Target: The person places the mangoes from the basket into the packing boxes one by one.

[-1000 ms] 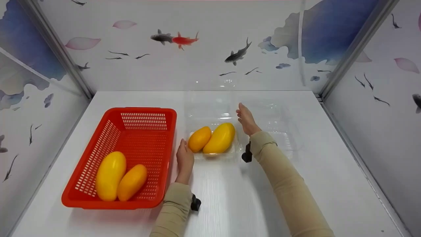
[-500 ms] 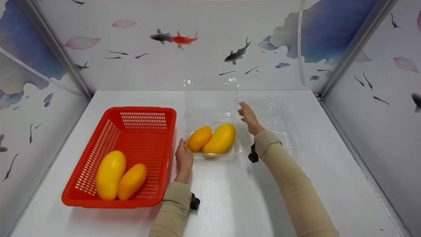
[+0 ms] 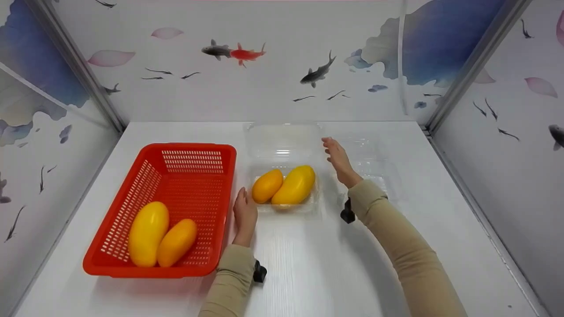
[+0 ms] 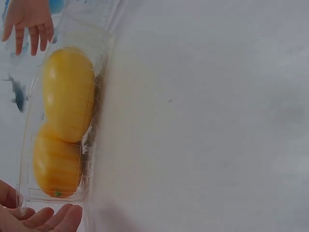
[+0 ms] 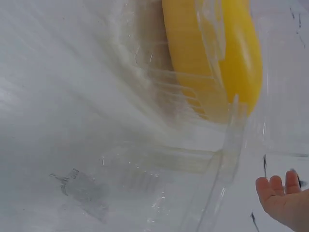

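Observation:
A clear plastic clamshell box (image 3: 304, 210) stands in the middle of the table, its lid (image 3: 282, 132) leaning back behind it. Inside lie a small orange mango (image 3: 267, 186) and a larger yellow mango (image 3: 294, 186), side by side. My left hand (image 3: 245, 215) is at the box's left end, its fingers extended. In the left wrist view, the left fingertips (image 4: 67, 220) are right at the box corner below the orange mango. My right hand (image 3: 339, 160) is held out with straight fingers to the right of the lid, holding nothing.
On the left is a red plastic basket (image 3: 229, 176) with a yellow mango (image 3: 149, 233) and an orange mango (image 3: 177, 242) in it. Another clear plastic container (image 3: 374, 169) is behind and right of my right hand. Printed panels (image 3: 273, 88) enclose the table.
The box lid has tipped further back and down. My right hand has drifted right, away from the box. My left hand has shifted only slightly; the mangoes look unmoved.

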{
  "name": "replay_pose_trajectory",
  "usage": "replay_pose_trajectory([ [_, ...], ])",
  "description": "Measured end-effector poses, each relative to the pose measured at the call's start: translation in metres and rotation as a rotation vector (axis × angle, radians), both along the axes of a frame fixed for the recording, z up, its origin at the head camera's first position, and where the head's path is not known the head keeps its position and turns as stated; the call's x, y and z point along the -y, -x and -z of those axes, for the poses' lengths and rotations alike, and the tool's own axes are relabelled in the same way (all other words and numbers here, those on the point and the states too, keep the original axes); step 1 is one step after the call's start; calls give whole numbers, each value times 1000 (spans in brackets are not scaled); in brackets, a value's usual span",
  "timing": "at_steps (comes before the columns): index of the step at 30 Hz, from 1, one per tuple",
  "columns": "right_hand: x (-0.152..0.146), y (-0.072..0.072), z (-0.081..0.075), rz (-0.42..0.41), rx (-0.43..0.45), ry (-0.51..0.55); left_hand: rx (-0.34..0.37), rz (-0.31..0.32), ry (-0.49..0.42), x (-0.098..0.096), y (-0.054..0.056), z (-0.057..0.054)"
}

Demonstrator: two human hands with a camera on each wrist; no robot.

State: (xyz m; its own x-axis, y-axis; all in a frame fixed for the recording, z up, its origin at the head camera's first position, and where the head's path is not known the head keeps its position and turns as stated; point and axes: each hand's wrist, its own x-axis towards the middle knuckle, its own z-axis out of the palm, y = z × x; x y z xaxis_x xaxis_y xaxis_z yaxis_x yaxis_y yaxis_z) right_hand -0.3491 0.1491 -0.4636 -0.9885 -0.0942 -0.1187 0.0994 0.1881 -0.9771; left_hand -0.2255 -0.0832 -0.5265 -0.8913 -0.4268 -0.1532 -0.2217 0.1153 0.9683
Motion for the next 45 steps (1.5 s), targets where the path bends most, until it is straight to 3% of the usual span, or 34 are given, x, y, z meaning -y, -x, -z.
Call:
replay_pose_trajectory([
  [7, -2, -30, -5, 47, -10, -2, 30, -58, -29, 0, -1, 3],
  [11, -5, -48, -4, 63, -17, -9, 54, -57, -67, 1, -3, 3],
  [16, -8, -72, 3, 27, -59, -20, 100, -43, -87, 4, -7, -1],
  [21, -9, -90, 16, 11, -76, -49, 89, -44, -81, 7, -9, -7],
  [25, -11, -99, 28, 2, -41, -46, 56, -70, -99, 6, -10, -8],
  [33, -14, -108, 48, -31, 53, -69, 1, -96, -150, 3, -11, 1],
  [37, -14, -112, 52, -39, 62, -93, -29, -124, -113, 1, -9, 6],
  [45, -15, -122, 59, -39, 65, -88, 22, -92, -86, 3, -10, 5],
])
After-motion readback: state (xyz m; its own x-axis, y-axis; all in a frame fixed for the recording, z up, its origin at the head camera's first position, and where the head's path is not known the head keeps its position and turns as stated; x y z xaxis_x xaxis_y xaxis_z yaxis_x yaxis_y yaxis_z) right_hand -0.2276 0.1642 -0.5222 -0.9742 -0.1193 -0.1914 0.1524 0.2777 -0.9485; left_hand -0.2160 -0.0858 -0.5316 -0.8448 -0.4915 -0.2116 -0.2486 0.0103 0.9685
